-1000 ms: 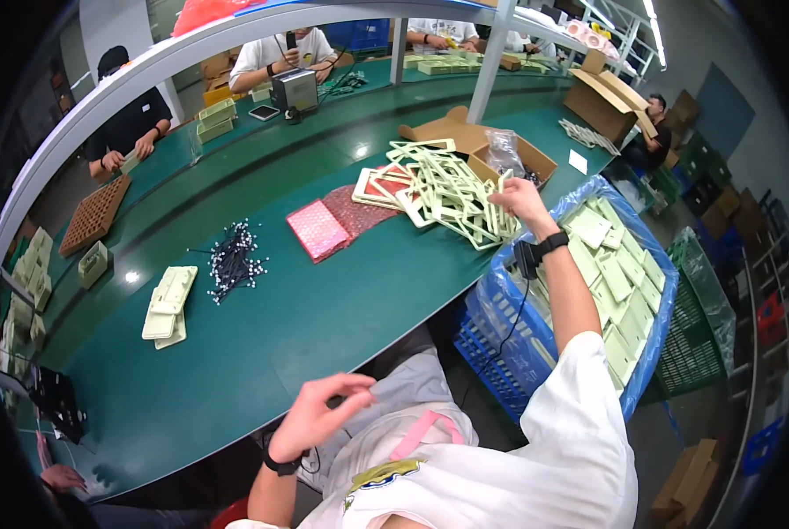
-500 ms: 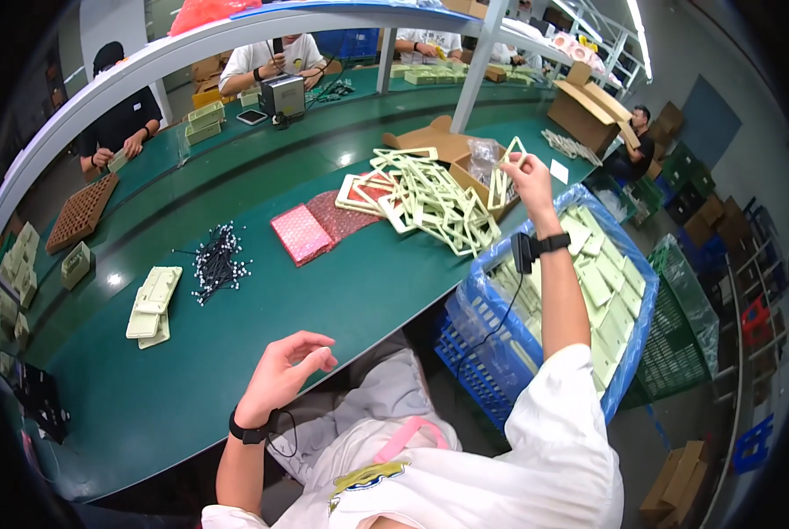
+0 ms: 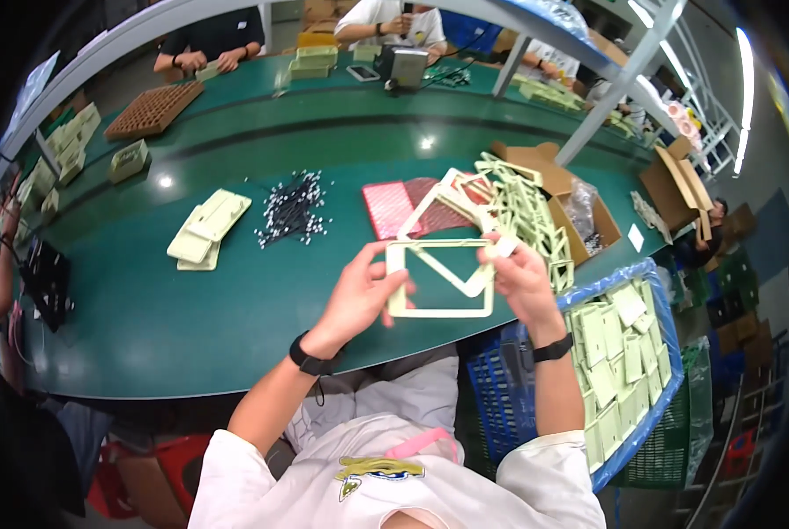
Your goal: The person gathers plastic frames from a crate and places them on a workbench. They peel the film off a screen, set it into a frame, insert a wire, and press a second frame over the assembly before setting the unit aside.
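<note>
On the near side of the red packet (image 3: 387,210), left grip (image 3: 356,295) and right grip (image 3: 524,278) hold a pale frame (image 3: 443,313), its long axis between them.

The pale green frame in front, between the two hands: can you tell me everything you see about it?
The pale green frame is a thin rectangle with rounded corners and an open middle. It looks like hard plastic. The left hand grips its left side; the right hand is at its upper right. It's held up over the green table, near the front edge. A slanted second frame shows through its opening; I can't tell whether they touch.
</note>
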Available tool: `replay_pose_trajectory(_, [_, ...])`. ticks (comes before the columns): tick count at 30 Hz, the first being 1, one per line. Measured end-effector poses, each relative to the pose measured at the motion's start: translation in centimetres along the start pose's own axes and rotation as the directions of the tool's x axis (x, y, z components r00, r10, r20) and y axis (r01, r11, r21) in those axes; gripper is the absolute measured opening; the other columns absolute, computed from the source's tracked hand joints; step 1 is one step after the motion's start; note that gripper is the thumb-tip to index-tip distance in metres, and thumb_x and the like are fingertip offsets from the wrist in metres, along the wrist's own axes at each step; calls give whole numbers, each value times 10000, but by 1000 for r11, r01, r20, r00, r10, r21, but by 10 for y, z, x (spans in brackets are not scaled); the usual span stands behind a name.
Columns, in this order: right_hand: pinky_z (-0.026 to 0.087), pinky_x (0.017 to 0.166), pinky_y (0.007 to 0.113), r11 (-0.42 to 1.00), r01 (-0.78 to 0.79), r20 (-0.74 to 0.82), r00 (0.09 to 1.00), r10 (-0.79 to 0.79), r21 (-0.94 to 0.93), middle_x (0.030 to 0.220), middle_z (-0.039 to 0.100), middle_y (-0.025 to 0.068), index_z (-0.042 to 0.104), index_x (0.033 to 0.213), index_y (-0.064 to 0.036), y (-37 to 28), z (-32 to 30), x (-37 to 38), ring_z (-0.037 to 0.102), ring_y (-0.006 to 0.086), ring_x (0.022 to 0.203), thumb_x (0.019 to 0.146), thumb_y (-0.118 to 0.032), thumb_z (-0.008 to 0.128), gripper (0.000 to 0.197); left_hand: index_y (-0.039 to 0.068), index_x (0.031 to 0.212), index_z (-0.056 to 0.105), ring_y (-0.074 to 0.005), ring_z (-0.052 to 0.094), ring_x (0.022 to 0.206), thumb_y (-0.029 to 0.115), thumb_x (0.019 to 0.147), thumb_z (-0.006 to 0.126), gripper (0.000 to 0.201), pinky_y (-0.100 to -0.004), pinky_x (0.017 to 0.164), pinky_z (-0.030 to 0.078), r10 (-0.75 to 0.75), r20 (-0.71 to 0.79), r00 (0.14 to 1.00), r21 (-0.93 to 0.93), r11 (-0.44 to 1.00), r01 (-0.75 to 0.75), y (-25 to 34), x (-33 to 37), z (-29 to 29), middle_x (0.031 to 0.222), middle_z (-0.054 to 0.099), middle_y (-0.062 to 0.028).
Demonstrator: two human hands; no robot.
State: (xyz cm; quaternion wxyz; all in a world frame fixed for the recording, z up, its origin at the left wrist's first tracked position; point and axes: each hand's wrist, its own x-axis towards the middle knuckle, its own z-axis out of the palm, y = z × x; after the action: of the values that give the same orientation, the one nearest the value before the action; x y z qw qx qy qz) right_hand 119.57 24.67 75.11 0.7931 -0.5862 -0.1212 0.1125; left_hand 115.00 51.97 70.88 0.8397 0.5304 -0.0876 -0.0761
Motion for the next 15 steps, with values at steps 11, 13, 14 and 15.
replay_pose_trajectory(11, [454,609,219,871,-92,174,964,199,-482,977,741,65,651,1285,-50,56,10,59,603,59,732,1000,-148,630,302,-4,1376,470,-196,722,657,70,1008,584,392,-248,380,486,-193,-459,867,254,907,336,18,-127,-150,841,690,-107])
replay_pose_trajectory(13, [486,630,266,702,-31,276,906,320,-712,932,747,73,691,1231,-64,34,20,77,623,109,697,976,-150,647,273,-3,1373,473,-195,722,658,62,1005,583,390,-247,379,484,-207,-506,837,256,891,376,18,-137,-156,830,686,-105])
replay_pose_trajectory(14, [502,640,289,597,22,310,870,384,-802,910,751,77,711,1205,-71,32,25,87,633,134,679,964,-150,655,259,-4,1386,463,-194,719,656,62,1003,584,407,-249,388,490,-200,-540,817,260,884,388,20,-137,-153,830,684,-99])
replay_pose_trajectory(15, [502,640,289,601,22,318,864,391,-799,910,751,77,711,1205,-71,38,29,96,633,134,679,964,-150,655,259,-4,1400,454,-193,715,654,61,1001,584,424,-251,397,496,-192,-571,798,264,878,400,20,-136,-148,830,682,-92])
